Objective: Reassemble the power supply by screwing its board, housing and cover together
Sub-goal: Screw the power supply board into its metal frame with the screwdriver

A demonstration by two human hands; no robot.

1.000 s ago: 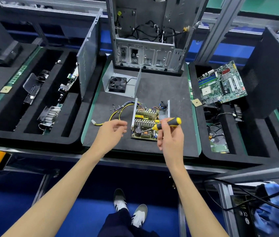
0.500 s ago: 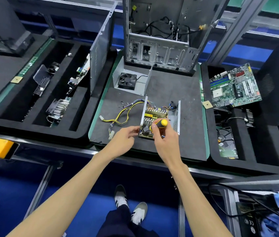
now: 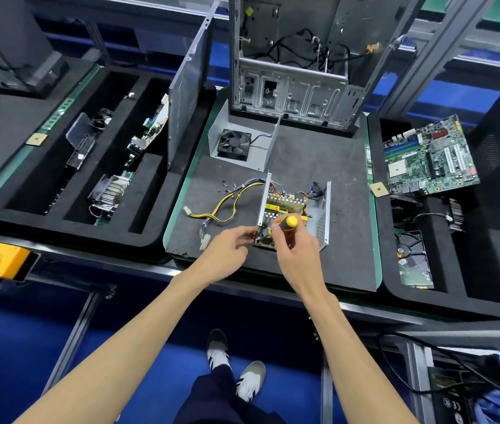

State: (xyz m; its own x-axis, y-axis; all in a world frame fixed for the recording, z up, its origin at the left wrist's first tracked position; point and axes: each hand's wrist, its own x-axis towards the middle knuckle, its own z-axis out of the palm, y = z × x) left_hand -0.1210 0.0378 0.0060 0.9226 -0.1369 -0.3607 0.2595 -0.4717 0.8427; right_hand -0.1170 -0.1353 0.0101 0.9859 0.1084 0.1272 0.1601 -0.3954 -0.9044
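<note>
At the centre of the frame, on a dark foam mat (image 3: 319, 166) laid on the tabletop, sits the power supply housing (image 3: 323, 217), an open grey metal shell with two upright side walls. The circuit board (image 3: 285, 203) lies inside it, between those walls. The right hand (image 3: 296, 246) has its grip curled round a screwdriver (image 3: 285, 223) with a yellow and black handle, held nearly upright over the near end of the board; the tip is hidden behind the hand. The left hand (image 3: 227, 246) reaches in from the left, its fingertips pinched together at the near left corner of the housing; whether they hold a screw cannot be told. A bundle of yellow and black wires (image 3: 221, 206) trails from the housing toward the left of the mat, ending in white connectors. A few loose screws (image 3: 225, 188) lie just above the wires. Further up the mat stands the cover (image 3: 261, 145), a bent grey plate carrying a black fan (image 3: 234, 143). Behind it, at the top centre, rises an empty computer case (image 3: 294, 87). A green motherboard (image 3: 429, 156) rests in the tray at the right.
</note>
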